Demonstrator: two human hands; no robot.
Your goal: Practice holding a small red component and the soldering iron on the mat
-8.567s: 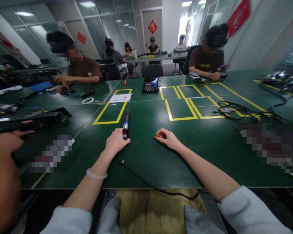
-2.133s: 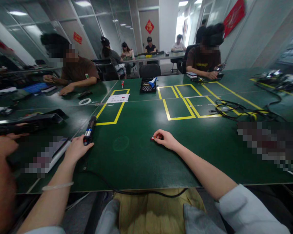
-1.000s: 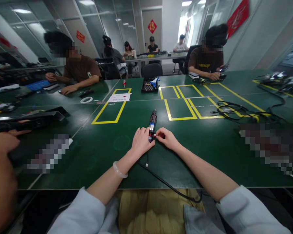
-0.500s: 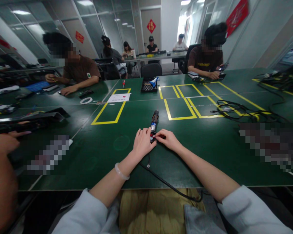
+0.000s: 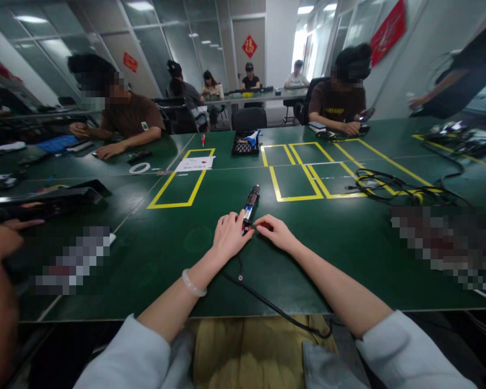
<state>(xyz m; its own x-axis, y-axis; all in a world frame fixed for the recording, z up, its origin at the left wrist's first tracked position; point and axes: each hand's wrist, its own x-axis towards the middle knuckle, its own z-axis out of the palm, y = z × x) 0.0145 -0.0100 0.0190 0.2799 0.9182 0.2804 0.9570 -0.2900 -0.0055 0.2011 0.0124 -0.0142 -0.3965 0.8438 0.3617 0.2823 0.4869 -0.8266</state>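
Note:
A slim cylindrical motor unit [image 5: 251, 202], with a dark front end, a silver body and a blue band, lies on the green table, its tip pointing away from me. My left hand [image 5: 229, 235] is closed around its rear end, over small red and black parts [image 5: 245, 229]. Just right of those parts is my right hand [image 5: 274, 229], thumb and fingertips pinched together. What sits in that pinch, if anything, is too small to make out. A black cable [image 5: 267, 303] runs from under my left wrist to the table edge, beside a short lead with a ring terminal [image 5: 240, 277].
Yellow tape outlines [image 5: 295, 200] mark the table [image 5: 166, 243]. Farther back are a paper sheet [image 5: 195, 163], a black tray [image 5: 245, 150] and a tape roll [image 5: 140, 168]. Coiled cables [image 5: 380, 181] lie right. Another person's hand [image 5: 8, 232] is at left; co-workers sit opposite.
The motor unit and my left hand appear slightly left in the view. My right fingertips have drawn back a little from the red parts. A standing person has come into view at far right.

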